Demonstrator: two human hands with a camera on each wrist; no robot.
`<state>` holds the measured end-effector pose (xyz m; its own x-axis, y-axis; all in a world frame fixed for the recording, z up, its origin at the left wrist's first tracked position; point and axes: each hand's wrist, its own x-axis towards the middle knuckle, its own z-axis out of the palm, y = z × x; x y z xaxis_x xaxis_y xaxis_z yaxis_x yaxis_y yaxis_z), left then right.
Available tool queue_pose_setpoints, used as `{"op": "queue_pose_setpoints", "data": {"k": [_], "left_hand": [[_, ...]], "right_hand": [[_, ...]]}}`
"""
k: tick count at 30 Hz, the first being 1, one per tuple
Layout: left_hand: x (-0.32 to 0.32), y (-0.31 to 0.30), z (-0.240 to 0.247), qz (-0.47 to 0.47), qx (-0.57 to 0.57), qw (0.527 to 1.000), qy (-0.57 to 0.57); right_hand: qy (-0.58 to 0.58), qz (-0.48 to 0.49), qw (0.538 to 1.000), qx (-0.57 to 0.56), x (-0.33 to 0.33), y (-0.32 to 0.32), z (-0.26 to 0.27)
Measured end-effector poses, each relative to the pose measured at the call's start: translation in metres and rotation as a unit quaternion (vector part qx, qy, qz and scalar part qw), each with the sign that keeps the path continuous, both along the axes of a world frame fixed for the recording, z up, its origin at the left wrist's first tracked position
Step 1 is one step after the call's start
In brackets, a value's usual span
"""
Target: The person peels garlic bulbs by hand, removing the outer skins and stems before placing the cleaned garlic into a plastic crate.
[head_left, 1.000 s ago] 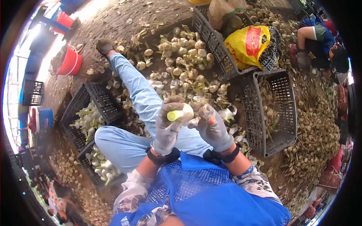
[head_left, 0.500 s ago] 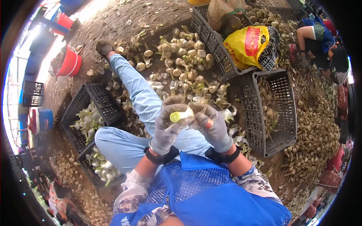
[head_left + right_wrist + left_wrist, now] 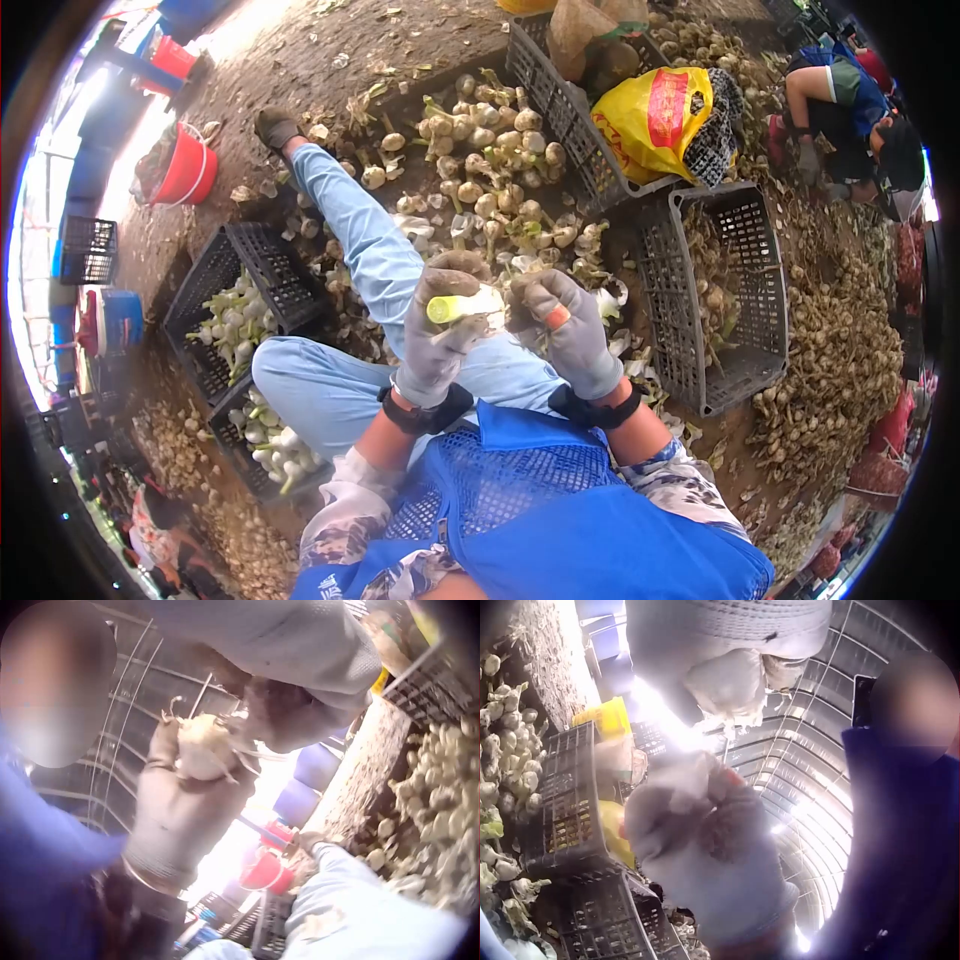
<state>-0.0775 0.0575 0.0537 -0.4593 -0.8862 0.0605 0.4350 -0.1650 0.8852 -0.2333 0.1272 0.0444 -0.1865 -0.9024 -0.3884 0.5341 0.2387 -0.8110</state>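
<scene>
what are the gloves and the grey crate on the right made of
Gloves on the left hand and right hand: grey knitted fabric, matte; ribbed weave shows at the cuff. Grey crate: probably moulded plastic, dull finish; its walls are an even lattice.

Matt knit gloves (image 3: pixel 437 345), papery garlic bulb (image 3: pixel 488 300), blk plastic crates (image 3: pixel 765 290), glossy bag (image 3: pixel 650 118)

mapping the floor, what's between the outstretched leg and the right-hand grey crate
A heap of garlic bulbs and loose skins on the ground, seen in the head view. Left hand and right hand hold one bulb above its near edge.
</scene>
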Motion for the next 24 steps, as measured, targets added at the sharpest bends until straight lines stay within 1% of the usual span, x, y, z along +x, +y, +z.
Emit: {"op": "queue_pose_setpoints", "data": {"k": [2,3,6,9,12,13,15,17,18,20,21,23,24], "left_hand": [[0.0,0.0,-0.006,-0.019,-0.017,0.999,-0.037],[-0.001,0.0,-0.008,-0.029,-0.027,0.998,-0.054],[-0.003,0.0,-0.004,-0.025,0.012,0.999,-0.022],[-0.002,-0.005,-0.007,-0.039,0.039,0.998,0.027],[-0.006,0.0,0.005,-0.001,0.036,0.999,0.014],[-0.007,0.0,0.001,0.012,0.014,1.0,0.004],[-0.009,0.002,-0.008,0.036,-0.03,0.999,-0.016],[-0.009,0.004,-0.01,0.038,-0.005,0.999,0.007],[-0.009,0.004,-0.01,0.04,0.007,0.999,0.019],[-0.004,0.004,-0.006,0.03,0.102,0.992,0.07],[-0.001,0.004,-0.004,0.025,0.149,0.984,0.095],[0.004,0.002,-0.017,0.044,0.138,0.978,0.151],[0.005,0.001,-0.021,0.055,0.133,0.973,0.179]], "right_hand": [[-0.011,0.014,0.999,-0.031,0.005,0.0,0.006],[0.037,0.026,0.998,-0.053,0.007,0.0,0.009],[-0.101,0.032,0.993,-0.052,0.003,0.001,0.005],[-0.171,0.008,0.985,-0.017,0.002,0.003,0.002],[0.03,0.007,0.999,0.006,0.009,0.008,0.018],[0.13,-0.033,0.99,-0.031,0.017,0.009,0.012],[0.173,-0.039,0.984,-0.034,0.018,0.013,0.01],[0.205,-0.046,0.977,-0.044,0.019,0.012,0.006],[0.255,-0.04,0.965,-0.054,0.018,0.011,0.003],[0.352,-0.03,0.933,-0.072,0.018,0.009,-0.004],[0.337,-0.035,0.939,-0.058,0.017,0.009,-0.009],[0.306,-0.043,0.95,-0.034,0.014,0.008,-0.018],[0.37,-0.052,0.926,-0.053,0.008,0.006,-0.019]]}}
